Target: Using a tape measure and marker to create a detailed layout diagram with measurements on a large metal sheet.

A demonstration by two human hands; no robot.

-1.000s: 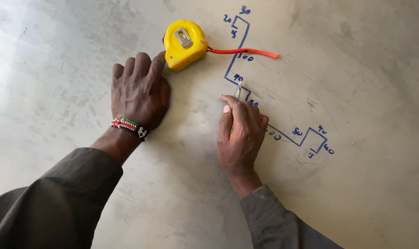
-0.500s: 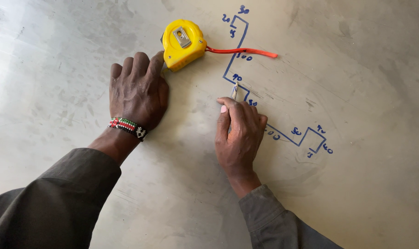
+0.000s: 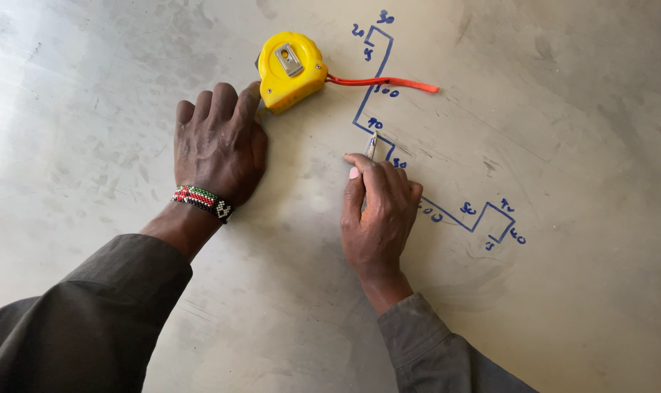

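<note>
Pinching a thin marker pen (image 3: 372, 145) between thumb and forefinger, the right hand (image 3: 377, 215) sets its tip on the blue stepped line drawing (image 3: 432, 207) on the dull grey sheet-metal surface (image 3: 563, 306). Pen looks light, stiff and slim; best gripped low near the tip. Left hand (image 3: 217, 145) lies flat, fingers together, holding nothing, index tip touching the yellow plastic tape measure (image 3: 292, 69) with its orange-red strap (image 3: 385, 82). Measure looks compact, hard and smooth; take it around the body.

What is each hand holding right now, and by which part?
The right hand pinches a pen low on its barrel, only the tip end showing. The left hand holds nothing; it lies flat on the sheet, fingertip against the tape measure.
</note>
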